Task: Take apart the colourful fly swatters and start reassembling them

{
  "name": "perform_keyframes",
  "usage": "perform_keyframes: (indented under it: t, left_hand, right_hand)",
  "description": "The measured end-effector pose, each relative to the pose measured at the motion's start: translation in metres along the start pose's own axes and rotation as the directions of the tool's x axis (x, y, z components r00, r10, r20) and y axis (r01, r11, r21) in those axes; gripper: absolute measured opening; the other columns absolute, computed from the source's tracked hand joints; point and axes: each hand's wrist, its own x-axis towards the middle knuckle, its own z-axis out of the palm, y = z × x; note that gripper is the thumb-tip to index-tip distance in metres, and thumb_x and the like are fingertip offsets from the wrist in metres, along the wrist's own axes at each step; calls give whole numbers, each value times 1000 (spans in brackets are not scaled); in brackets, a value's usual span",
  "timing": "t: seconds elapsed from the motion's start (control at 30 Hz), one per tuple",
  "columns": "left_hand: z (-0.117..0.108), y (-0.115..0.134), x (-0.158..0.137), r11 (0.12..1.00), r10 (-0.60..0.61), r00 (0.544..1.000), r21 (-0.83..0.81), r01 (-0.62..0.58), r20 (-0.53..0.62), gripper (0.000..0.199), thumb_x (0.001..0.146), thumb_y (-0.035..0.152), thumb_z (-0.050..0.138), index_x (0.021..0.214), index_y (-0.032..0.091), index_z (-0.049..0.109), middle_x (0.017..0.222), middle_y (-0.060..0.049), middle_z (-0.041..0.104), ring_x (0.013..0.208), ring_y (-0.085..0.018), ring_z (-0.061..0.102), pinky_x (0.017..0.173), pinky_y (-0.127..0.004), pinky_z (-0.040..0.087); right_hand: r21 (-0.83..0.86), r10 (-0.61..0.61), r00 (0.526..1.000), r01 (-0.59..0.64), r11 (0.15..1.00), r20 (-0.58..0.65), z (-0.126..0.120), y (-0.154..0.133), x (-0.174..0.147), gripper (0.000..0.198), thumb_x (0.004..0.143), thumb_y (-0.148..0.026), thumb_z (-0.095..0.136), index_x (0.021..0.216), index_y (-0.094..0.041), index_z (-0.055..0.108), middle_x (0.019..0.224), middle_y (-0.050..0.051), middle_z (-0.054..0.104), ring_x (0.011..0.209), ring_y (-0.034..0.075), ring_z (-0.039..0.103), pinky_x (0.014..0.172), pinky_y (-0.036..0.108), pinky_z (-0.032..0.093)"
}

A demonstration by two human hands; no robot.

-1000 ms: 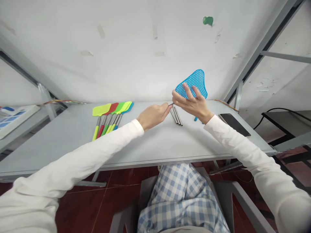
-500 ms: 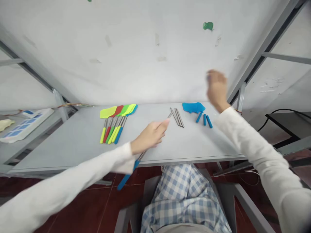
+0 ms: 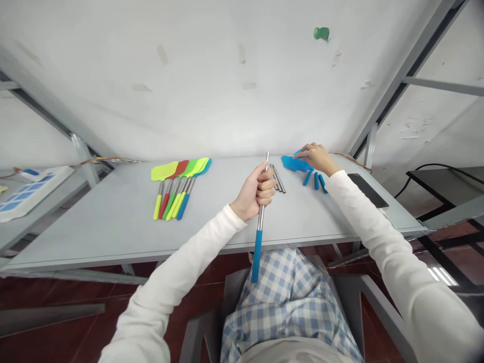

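Note:
My left hand (image 3: 258, 190) is closed around the metal rod of a fly swatter handle (image 3: 256, 257). The handle's blue grip points down over my lap, and its bare rod end sticks up above my fist. My right hand (image 3: 316, 158) is at the blue fly swatter heads (image 3: 291, 163), its fingers pinching the edge of one; the fingertips are partly hidden. Several short blue grips (image 3: 316, 181) lie just below that hand. Behind my left fist are loose metal rods (image 3: 279, 179), partly covered by it.
Finished-looking fly swatters in several colours (image 3: 164, 172) lie in a row on the left of the grey table (image 3: 113, 212). A black flat device (image 3: 367, 190) rests by my right forearm. At the far left is a white power strip (image 3: 36, 191). The wall stands behind the table.
My right hand has come down from the air onto the blue swatter heads. My left hand has shifted right, and the handle in it has swung closer to upright.

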Motion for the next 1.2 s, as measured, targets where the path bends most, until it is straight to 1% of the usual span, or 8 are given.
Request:
perform_keyframes:
  t: [0.2, 0.33, 0.5, 0.63, 0.8, 0.93, 1.07, 1.2]
  left_hand:
    - [-35, -4, 20, 982, 11, 997, -186, -25, -77, 45, 99, 39, 33, 60, 21, 21, 47, 9, 16, 33, -3, 13, 30, -14, 8]
    - [-55, -6, 21, 978, 9, 990, -205, -38, -140, 44, 99, 38, 31, 60, 21, 21, 47, 9, 18, 34, -3, 15, 30, -15, 9]
    - [-66, -8, 22, 971, 32, 990, -230, -64, -140, 44, 100, 36, 29, 59, 20, 22, 47, 8, 19, 34, -3, 16, 30, -15, 10]
    - [-57, -10, 34, 975, 23, 995, -216, -43, -93, 43, 100, 35, 27, 60, 20, 29, 47, 9, 19, 34, -3, 16, 31, -14, 10]
    - [-31, -12, 65, 998, -33, 992, -54, 26, -123, 32, 98, 28, 29, 72, 17, 44, 47, 10, 26, 32, -1, 17, 32, -12, 7]
    - [-12, -3, 91, 988, 153, 956, 24, -152, -249, 18, 90, 8, 35, 77, 17, 43, 54, 8, 39, 33, 0, 18, 34, -12, 9]
    - [-13, 3, 100, 967, 256, 910, 69, -247, -325, 19, 85, 2, 36, 80, 16, 47, 56, 6, 43, 40, -2, 37, 43, -13, 32]
    - [-38, -10, 79, 945, 243, 938, 280, -171, -247, 18, 93, 19, 39, 87, 12, 54, 70, -3, 59, 62, -8, 59, 63, -20, 49]
  right_hand:
    - [176, 304, 946, -320, 931, 110, 24, 50, -15, 33, 75, -12, 53, 93, -24, 78, 111, 7, 72, 104, 27, 62, 97, 41, 46]
    - [249, 368, 918, -395, 884, 149, 32, 59, -33, 40, 68, -3, 48, 85, -23, 78, 110, 4, 72, 110, 24, 63, 99, 33, 46]
    - [326, 403, 900, -436, 839, 165, 23, 55, -40, 45, 64, -1, 46, 88, -24, 76, 110, 3, 73, 109, 25, 64, 98, 32, 46]
    - [461, 484, 874, -450, 765, 48, 6, 21, -31, 29, 76, -13, 49, 91, -21, 72, 109, 7, 72, 106, 23, 63, 98, 36, 45]
    - [850, 393, 904, -333, 407, 166, -17, -70, -8, 36, 95, -45, 41, 94, -21, 68, 106, 5, 70, 84, 15, 63, 72, 27, 50]
    - [935, 386, 897, -303, 186, 215, -30, -134, 12, 34, 92, -42, 53, 71, -17, 62, 73, 1, 65, 64, 9, 55, 59, 20, 43]
    - [967, 456, 863, -253, 24, 215, -34, -147, 31, 33, 87, -36, 62, 63, -17, 52, 59, -4, 55, 52, 6, 46, 48, 18, 34]
    - [982, 582, 794, -180, -52, 177, -29, -128, 52, 33, 91, -41, 55, 68, -19, 48, 62, -4, 57, 50, 5, 47, 47, 17, 32]
